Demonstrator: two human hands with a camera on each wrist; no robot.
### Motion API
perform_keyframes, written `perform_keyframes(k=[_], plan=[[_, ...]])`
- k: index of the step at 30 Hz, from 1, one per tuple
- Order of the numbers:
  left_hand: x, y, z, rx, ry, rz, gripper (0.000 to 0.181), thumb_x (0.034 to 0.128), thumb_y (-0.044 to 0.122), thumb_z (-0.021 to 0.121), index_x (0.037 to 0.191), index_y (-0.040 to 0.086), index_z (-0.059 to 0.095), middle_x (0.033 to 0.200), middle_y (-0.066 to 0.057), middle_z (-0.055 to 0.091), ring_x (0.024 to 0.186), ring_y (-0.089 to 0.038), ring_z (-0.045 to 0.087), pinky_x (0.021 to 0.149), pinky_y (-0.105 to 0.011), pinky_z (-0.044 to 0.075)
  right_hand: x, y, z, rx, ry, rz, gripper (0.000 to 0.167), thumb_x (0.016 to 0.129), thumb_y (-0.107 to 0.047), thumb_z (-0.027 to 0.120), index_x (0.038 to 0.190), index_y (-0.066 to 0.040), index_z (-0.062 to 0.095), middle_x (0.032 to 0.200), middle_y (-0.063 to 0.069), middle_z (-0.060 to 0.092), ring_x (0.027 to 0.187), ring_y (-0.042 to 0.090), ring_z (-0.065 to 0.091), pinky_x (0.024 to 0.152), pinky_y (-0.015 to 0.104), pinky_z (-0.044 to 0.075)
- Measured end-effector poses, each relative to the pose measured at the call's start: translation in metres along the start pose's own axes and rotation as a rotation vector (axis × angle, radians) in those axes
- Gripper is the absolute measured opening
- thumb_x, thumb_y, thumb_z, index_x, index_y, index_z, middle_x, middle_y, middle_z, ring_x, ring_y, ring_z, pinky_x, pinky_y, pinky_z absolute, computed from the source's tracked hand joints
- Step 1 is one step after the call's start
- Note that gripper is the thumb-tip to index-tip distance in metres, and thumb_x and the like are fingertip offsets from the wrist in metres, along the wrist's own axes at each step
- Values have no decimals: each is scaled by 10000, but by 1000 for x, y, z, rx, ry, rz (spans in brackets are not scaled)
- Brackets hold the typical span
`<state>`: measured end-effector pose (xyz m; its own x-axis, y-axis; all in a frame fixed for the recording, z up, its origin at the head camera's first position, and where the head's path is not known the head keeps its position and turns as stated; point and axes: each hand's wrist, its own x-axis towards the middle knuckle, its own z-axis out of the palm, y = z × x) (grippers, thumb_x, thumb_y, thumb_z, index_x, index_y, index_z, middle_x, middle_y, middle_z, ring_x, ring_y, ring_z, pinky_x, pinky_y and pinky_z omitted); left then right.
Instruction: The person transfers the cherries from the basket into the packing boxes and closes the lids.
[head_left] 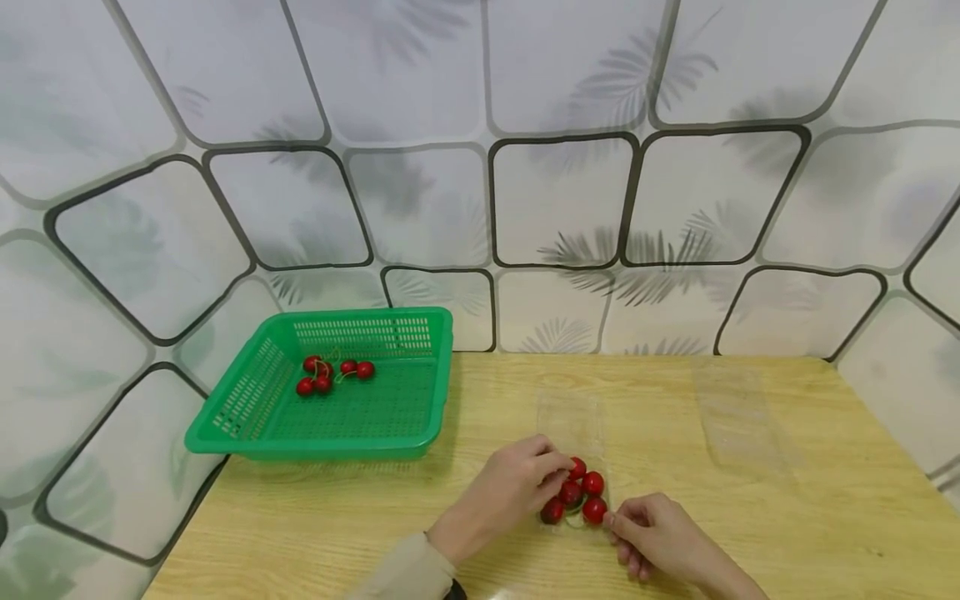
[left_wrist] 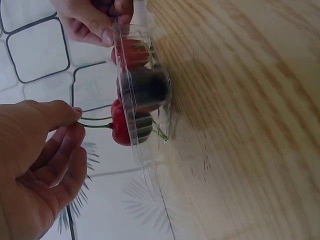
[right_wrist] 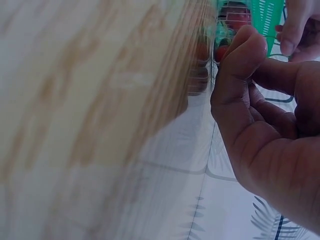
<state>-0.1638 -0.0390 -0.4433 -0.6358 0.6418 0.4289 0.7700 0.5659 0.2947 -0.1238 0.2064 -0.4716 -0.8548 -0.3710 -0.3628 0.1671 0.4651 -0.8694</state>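
Note:
My left hand (head_left: 510,490) pinches two thin green stems between thumb and finger, as the left wrist view shows. A red cherry (left_wrist: 119,125) hangs from those stems at the rim of a clear plastic box (left_wrist: 152,175), partly inside it. More cherries (head_left: 594,510), red and dark red, lie in the box, with green stems among them. At the box's near right corner, my right hand (head_left: 663,533) holds the edge between thumb and finger. In the right wrist view its own fingers (right_wrist: 235,100) hide most of the box.
A green plastic basket (head_left: 337,451) stands on the left of the wooden table (head_left: 750,533), with several cherries (head_left: 322,384) inside. Another clear plastic box (head_left: 738,425) lies at the back right. Behind the table hangs a patterned backdrop (head_left: 562,200).

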Motion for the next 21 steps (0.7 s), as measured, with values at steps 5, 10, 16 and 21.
perform_keyframes(k=[5, 10, 16, 21], plan=[[3, 5, 4, 60, -35, 53, 102, 935, 154, 762, 1035, 158, 786, 946, 56, 671, 797, 0, 602, 706, -17, 438, 0, 0, 0, 10, -7, 1, 335, 1057, -261, 574, 862, -8, 678, 664, 3, 643, 546, 103, 593, 490, 235, 522], [5, 9, 6, 101, -94, 76, 80, 953, 185, 744, 1020, 196, 785, 949, 76, 668, 812, 15, 594, 730, -33, 460, 0, -3, -1, 6, -4, 4, 336, 1056, -262, 575, 862, -7, 677, 670, 5, 646, 548, 101, 592, 491, 238, 522], [4, 11, 9, 131, -185, 94, 85, 952, 214, 747, 1019, 226, 799, 939, 94, 680, 800, 27, 587, 727, -56, 468, 0, -4, -1, -3, 3, 7, 334, 1056, -257, 577, 859, -7, 678, 668, 5, 649, 546, 99, 595, 490, 238, 525], [1, 12, 11, 124, -236, 101, 97, 943, 224, 758, 1027, 234, 806, 926, 107, 677, 766, 55, 555, 693, -43, 439, -1, -4, -2, -6, -5, 18, 327, 1057, -248, 575, 860, -8, 677, 666, 2, 649, 540, 95, 592, 492, 239, 524]])
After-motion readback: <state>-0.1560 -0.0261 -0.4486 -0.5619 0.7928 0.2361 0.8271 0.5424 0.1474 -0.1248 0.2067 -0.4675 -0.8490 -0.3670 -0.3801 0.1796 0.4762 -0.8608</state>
